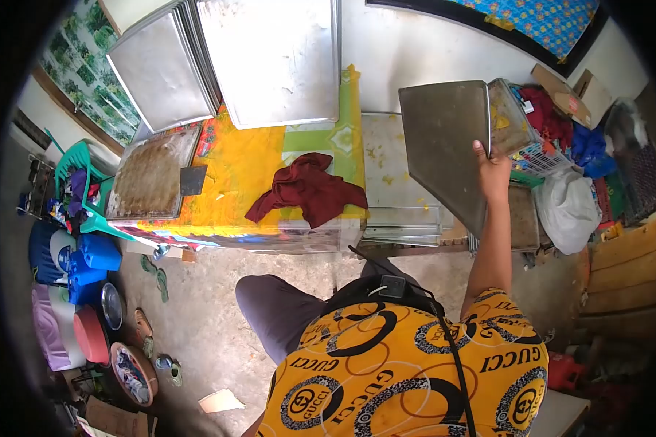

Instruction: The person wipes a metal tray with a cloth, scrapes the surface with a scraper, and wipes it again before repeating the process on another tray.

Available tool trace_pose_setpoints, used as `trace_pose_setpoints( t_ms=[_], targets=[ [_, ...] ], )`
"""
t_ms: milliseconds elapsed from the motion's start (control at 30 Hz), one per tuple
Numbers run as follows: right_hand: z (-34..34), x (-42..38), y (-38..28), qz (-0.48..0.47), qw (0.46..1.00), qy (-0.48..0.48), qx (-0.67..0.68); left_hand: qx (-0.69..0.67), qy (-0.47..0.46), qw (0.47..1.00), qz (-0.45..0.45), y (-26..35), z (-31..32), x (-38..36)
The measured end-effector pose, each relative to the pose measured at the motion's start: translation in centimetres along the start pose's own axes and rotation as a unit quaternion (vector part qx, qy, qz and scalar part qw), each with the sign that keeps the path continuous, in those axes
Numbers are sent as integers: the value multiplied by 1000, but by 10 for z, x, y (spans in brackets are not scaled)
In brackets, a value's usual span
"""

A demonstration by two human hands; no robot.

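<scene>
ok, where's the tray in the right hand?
Head view, right of centre: the tray is held at its right edge by the right hand, between the yellow-covered table and the crate.

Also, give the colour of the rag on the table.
The rag is maroon, clearest in head view.

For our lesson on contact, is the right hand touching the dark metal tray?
Touching: the head view shows the right hand with its thumb over the edge of the dark metal tray.
</scene>
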State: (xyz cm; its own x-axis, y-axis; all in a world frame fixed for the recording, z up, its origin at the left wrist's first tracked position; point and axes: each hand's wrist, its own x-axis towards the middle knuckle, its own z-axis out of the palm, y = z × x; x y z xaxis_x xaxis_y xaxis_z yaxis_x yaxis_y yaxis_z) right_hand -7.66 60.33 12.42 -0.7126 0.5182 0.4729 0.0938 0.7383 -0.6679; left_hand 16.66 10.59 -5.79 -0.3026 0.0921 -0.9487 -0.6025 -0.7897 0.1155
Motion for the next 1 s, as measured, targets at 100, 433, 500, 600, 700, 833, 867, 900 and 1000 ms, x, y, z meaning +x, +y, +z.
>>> trace_pose_setpoints(
  t_ms=[100, 433, 500, 600, 700, 833, 867, 900, 1000],
  targets=[
    [11, -1, 22, 29, 999, -33, -11, 0, 1, 1000, -4, 1, -1, -3],
    [28, -3, 20, 14, 997, -48, -53, -17, -4, 1000, -23, -1, -5, -7],
    [30, -4, 28, 4, 997, -46, -61, -21, -7, 999, -27, -1, -4, -9],
    [24, -10, 21, -4, 1000, -24, -18, -24, -12, 999, -32, -1, -3, -12],
    [7, -10, 17, 57, 997, -41, -25, -31, -29, 998, -46, 4, 0, -19],
    [-53, -16, -38, 54, 998, -13, 4, 22, -107, 994, -24, 53, 1, -43],
    [-66, -14, -36, 19, 999, 21, 19, 72, -173, 980, 73, 74, 1, -46],
    [-83, -15, -37, 14, 998, 46, 45, 53, -218, 949, 220, 89, 4, -34],
    [-141, -11, -30, 74, 984, 62, 149, 48, -197, 844, 497, 115, 68, -71]
  ],
)
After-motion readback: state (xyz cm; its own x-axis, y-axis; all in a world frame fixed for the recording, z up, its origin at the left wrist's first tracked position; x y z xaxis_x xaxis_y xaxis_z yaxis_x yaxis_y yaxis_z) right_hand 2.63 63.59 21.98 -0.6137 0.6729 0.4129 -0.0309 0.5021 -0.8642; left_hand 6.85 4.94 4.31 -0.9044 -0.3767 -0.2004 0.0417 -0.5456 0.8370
